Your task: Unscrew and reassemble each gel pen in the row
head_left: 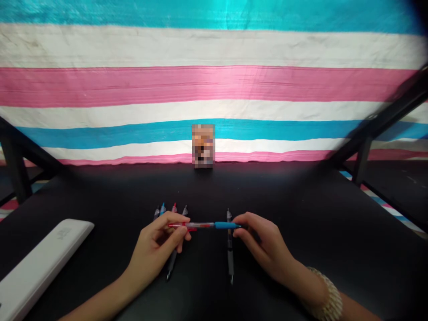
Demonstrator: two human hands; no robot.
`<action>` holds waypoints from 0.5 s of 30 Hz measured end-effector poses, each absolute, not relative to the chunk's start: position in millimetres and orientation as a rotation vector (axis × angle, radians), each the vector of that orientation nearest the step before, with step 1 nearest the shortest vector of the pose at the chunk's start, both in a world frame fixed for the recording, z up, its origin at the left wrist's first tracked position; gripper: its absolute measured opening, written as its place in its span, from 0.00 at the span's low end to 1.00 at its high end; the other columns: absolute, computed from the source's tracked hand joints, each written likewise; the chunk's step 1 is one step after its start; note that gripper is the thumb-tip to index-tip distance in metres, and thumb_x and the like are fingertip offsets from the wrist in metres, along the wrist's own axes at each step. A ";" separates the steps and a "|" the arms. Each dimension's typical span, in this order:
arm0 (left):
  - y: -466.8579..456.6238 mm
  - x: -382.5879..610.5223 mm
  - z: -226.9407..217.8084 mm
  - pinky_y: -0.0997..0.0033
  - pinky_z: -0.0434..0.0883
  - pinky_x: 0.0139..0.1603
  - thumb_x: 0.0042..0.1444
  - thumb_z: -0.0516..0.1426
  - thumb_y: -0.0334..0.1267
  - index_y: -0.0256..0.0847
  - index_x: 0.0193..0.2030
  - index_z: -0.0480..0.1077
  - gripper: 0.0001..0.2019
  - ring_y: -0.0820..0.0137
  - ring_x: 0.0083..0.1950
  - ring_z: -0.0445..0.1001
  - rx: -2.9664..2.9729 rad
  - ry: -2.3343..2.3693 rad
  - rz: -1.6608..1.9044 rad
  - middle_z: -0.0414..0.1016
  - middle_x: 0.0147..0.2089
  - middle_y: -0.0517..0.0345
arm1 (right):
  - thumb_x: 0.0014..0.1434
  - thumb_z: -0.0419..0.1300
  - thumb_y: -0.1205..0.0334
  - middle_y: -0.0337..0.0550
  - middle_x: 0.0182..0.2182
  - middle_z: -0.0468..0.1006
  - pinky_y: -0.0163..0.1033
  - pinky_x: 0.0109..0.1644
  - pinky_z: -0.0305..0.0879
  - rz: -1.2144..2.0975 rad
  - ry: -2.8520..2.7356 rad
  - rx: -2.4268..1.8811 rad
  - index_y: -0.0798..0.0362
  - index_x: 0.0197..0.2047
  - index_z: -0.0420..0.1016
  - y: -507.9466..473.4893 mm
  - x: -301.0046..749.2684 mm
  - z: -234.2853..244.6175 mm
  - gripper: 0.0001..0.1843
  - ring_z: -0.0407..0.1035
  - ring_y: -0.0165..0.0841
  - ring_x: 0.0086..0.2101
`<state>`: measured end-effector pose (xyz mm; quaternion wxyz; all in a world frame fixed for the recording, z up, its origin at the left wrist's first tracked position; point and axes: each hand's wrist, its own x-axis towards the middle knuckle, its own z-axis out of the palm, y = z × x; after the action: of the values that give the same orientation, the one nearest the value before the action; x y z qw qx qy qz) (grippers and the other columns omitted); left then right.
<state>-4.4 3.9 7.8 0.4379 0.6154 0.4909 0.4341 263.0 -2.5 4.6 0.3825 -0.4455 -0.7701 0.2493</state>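
Note:
A ballpoint pen [204, 225] with a clear barrel, red clip end and blue grip lies level between my two hands. My left hand [160, 240] pinches its red end between thumb and fingers. At the other end, thumb and fingers of my right hand [259, 236] close on the tip beside the blue grip. Below the held pen, a grey-grip pen [230, 258] lies on the table, pointing towards me. Several more pens, among them a blue-topped pen [162, 208] and a red-topped pen [174, 207], lie partly hidden behind my left hand.
A long white box-shaped object [43, 272] rests on the black table [284, 191] at the left. A small upright pixelated picture [203, 146] stands at the back edge, before a striped sheet [214, 84]. Black frame bars [364, 151] slope along both sides.

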 end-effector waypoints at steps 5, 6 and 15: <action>3.5 -3.8 7.7 0.76 0.70 0.25 0.62 0.59 0.37 0.42 0.42 0.76 0.06 0.74 0.22 0.73 1.517 1.206 1.075 0.79 0.27 0.61 | 0.68 0.55 0.66 0.38 0.28 0.73 0.35 0.30 0.61 0.570 -1.984 -1.123 0.51 0.39 0.72 -2.7 262.2 4.0 0.06 0.66 0.31 0.26; 3.4 -3.9 7.4 0.77 0.70 0.25 0.62 0.59 0.37 0.42 0.42 0.76 0.05 0.75 0.22 0.73 1.514 1.202 1.075 0.79 0.27 0.61 | 0.70 0.53 0.65 0.37 0.26 0.71 0.35 0.30 0.61 0.577 -2.007 -1.107 0.51 0.36 0.71 -2.8 262.3 4.6 0.10 0.65 0.31 0.26; 4.5 -3.7 6.7 0.75 0.71 0.27 0.63 0.59 0.38 0.41 0.43 0.76 0.06 0.74 0.23 0.73 1.511 1.206 1.060 0.79 0.28 0.60 | 0.69 0.56 0.64 0.38 0.27 0.71 0.35 0.30 0.61 0.541 -2.015 -1.122 0.52 0.37 0.71 -2.2 261.8 6.7 0.07 0.66 0.32 0.26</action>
<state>-3.7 4.5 6.7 0.4516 0.6115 0.4881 0.4288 261.8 -2.2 6.7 0.3768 -0.4386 -0.7879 0.2117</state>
